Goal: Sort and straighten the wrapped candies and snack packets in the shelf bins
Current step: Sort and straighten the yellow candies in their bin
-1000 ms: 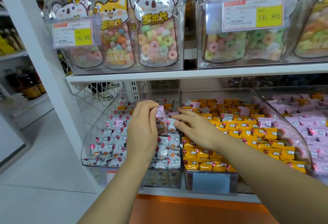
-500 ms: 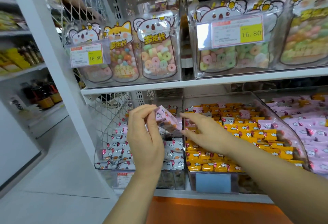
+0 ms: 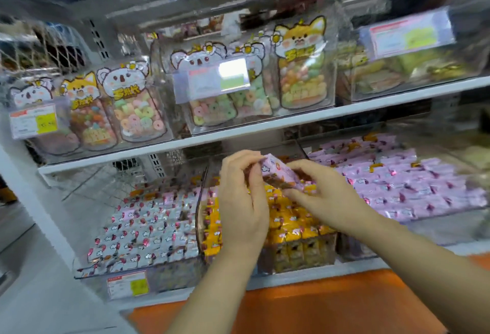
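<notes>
Both hands hold a small stack of pink wrapped candies above the middle bin. My left hand pinches the stack's left end with curled fingers. My right hand grips its right end from below and behind. Beneath them, the clear middle bin holds yellow wrapped candies. The left bin holds silver-white wrapped candies with red marks. The right bin is filled with pink wrapped candies.
An upper shelf carries clear bins of animal-shaped pouches with ring candies and price tags. A white upright bounds the shelf on the left. An orange panel runs below the lower shelf.
The hands lifted the pink candies out of the left bin and carried them right, over the yellow bin. The right hand closed onto the stack. The view swung right.
</notes>
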